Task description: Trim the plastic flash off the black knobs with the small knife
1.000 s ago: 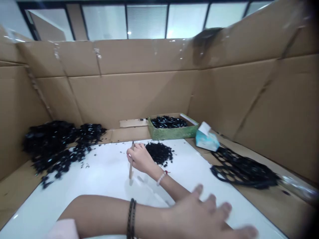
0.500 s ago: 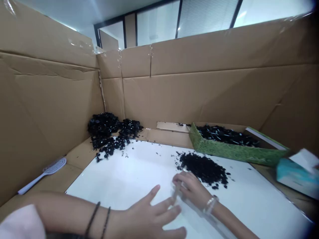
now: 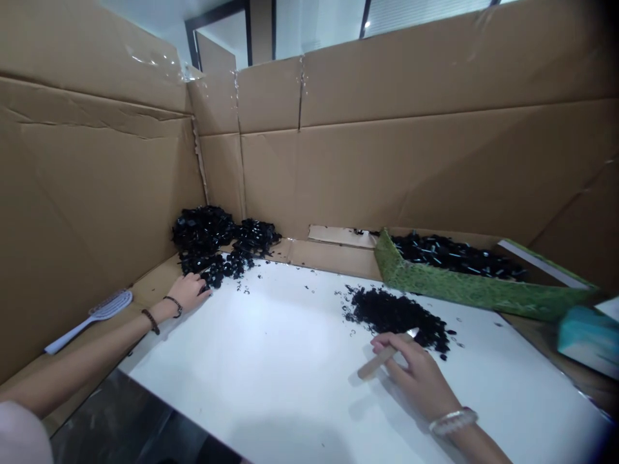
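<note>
Tool (image 3: 373, 365), tan-handled, is gripped in my right hand (image 3: 416, 374) above the white bench (image 3: 271, 374), beside a black heap (image 3: 389, 311). My left hand (image 3: 188, 294) is at the edge of a larger pile (image 3: 203, 229); whether it holds anything, I cannot tell. Beyond the heap stands a green box (image 3: 445, 291).

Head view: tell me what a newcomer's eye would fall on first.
Probably the black heap, dark against the white board, just beyond the right hand, which holds a stick. Next, the green box behind it to the right, holding black pieces. Over on the left, the left hand is at the near edge of a shiny black pile.
</note>
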`<action>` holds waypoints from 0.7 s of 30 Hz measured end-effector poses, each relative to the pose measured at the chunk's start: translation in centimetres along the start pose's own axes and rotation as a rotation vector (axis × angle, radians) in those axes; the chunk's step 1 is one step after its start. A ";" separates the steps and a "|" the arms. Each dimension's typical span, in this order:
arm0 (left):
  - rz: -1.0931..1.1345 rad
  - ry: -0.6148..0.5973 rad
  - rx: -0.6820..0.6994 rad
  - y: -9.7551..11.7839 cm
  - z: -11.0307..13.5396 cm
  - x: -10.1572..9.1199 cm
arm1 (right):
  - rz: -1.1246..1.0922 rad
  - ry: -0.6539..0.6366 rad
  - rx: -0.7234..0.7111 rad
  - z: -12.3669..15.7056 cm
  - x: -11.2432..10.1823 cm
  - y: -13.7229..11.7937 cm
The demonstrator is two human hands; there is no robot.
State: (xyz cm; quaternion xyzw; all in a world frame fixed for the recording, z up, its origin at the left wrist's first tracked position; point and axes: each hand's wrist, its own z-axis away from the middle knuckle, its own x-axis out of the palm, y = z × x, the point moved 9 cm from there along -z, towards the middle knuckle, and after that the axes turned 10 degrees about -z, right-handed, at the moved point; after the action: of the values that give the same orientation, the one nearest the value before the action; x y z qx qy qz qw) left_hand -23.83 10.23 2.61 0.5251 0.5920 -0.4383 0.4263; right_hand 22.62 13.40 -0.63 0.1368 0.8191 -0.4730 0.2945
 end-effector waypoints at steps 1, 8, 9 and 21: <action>0.040 -0.011 -0.022 -0.2 -0.1 0.2 | 0.006 0.000 -0.019 0.1 0.0 -0.1; 0.502 -0.185 -0.008 6.6 -0.4 0.7 | -0.012 0.045 -0.031 0.5 -0.6 -1.5; 0.597 -0.248 0.030 9.2 0.0 1.1 | -0.025 0.062 -0.029 0.6 -0.6 -1.9; 1.301 -0.582 0.148 30.0 3.5 5.6 | 0.096 0.104 -0.377 3.3 1.8 -7.0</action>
State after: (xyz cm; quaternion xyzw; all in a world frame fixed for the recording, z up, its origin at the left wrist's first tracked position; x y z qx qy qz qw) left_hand 5.66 10.17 -5.80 0.6611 -0.0102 -0.2564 0.7051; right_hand 18.82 6.87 1.92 0.1425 0.8997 -0.2891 0.2944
